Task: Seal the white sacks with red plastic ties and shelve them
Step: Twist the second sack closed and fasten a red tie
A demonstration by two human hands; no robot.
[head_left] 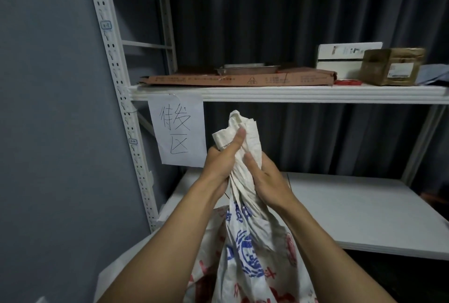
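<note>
A white sack [245,249] with blue and red print stands in front of me, its mouth gathered into a twisted neck. My left hand [222,160] grips the neck high up, thumb pressed on the bunched cloth. My right hand [266,179] clasps the neck just below and to the right. The loose top of the sack sticks up above both hands. Red plastic ties [348,82] lie on the upper shelf [291,92] at the right. A thin dark strand hangs near my left wrist; I cannot tell what it is.
A white metal rack stands ahead with a lower shelf [364,215]. On the upper shelf lie a flattened cardboard box [238,79], a metal tray [247,69], a white box [347,56] and a brown taped parcel [392,66]. A handwritten paper sign [178,132] hangs from the shelf edge.
</note>
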